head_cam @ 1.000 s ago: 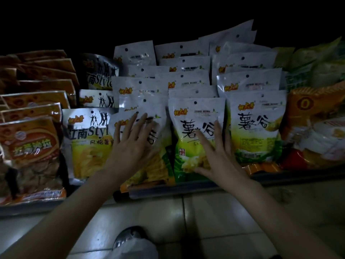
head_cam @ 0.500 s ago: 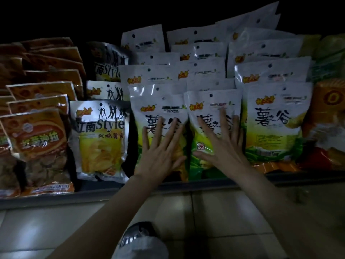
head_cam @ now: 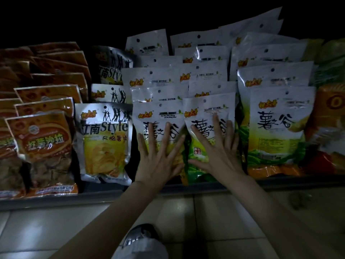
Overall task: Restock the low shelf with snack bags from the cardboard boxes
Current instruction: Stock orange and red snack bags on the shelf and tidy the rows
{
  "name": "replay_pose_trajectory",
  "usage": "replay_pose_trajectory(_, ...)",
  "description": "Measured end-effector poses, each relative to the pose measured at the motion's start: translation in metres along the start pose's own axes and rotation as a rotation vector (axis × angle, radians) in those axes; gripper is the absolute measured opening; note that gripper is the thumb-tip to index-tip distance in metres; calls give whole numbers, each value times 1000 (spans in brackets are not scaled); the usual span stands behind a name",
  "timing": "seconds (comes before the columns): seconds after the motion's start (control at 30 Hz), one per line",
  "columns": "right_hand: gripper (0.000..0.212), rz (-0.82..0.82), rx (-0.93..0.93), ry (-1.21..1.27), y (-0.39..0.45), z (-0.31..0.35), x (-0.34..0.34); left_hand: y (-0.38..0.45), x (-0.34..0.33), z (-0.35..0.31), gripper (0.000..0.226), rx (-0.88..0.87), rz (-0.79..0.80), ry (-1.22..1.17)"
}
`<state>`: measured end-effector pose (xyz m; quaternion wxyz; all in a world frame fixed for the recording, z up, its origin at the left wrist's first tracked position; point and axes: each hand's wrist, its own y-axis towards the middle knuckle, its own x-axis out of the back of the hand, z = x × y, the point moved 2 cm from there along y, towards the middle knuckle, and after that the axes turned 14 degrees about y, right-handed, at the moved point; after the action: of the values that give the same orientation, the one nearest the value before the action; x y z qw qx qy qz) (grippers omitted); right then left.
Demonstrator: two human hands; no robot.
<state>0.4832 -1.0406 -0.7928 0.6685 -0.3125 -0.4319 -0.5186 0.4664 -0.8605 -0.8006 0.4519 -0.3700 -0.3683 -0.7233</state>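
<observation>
Head view shows our left hand (head_cam: 158, 156) and right hand (head_cam: 216, 148) flat, fingers spread, gripping nothing, each pressing a front white-and-green foil snack bag (head_cam: 158, 116) in neighbouring rows on the low grey metal shelf (head_cam: 56, 200). We judge this the squaring-up step. No cardboard boxes are in view; next we need to fetch more bags.

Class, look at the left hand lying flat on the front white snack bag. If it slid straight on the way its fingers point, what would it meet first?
The left hand points up the front bag. It would probably first meet the white bag behind, whose top shows just above; depth is hard to judge here.
</observation>
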Motion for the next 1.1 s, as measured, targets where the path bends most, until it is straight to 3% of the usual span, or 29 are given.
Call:
replay_pose_trajectory(0.13,87,52,-1,31,-6,6,22,7,20,6,76,-17,14,-56)
replay_pose_trajectory(0.27,57,-179,103,164,-28,-4,68,31,58,3,70,8,-34,-164)
replay_pose_trajectory(0.33,55,-308,52,204,-42,-20,90,44,74,-11,67,-17,-60,-181)
replay_pose_trajectory(0.4,62,-369,-110,258,-51,-39,106,54,85,-35,69,-97,-80,-179)
replay_pose_trajectory(0.5,93,-242,-383,335,-46,-71,106,62,89,-72,91,-207,-28,-110)
replay_pose_trajectory(0.57,106,-171,-453,343,-37,-90,102,65,88,-87,109,-260,58,-55)
replay_pose_trajectory(0.7,110,-132,-409,401,-17,-108,93,67,70,-97,107,-256,292,-3)
replay_pose_trajectory(0.83,106,-95,-361,326,-15,-100,80,61,53,-91,110,-139,156,3)
replay_pose_trajectory(0.93,102,-112,-341,168,-26,-92,72,59,46,-86,112,-217,119,6)
replay_pose_trajectory(1.1,107,-141,-318,132,-24,-90,88,77,69,-73,82,-209,-18,-185)
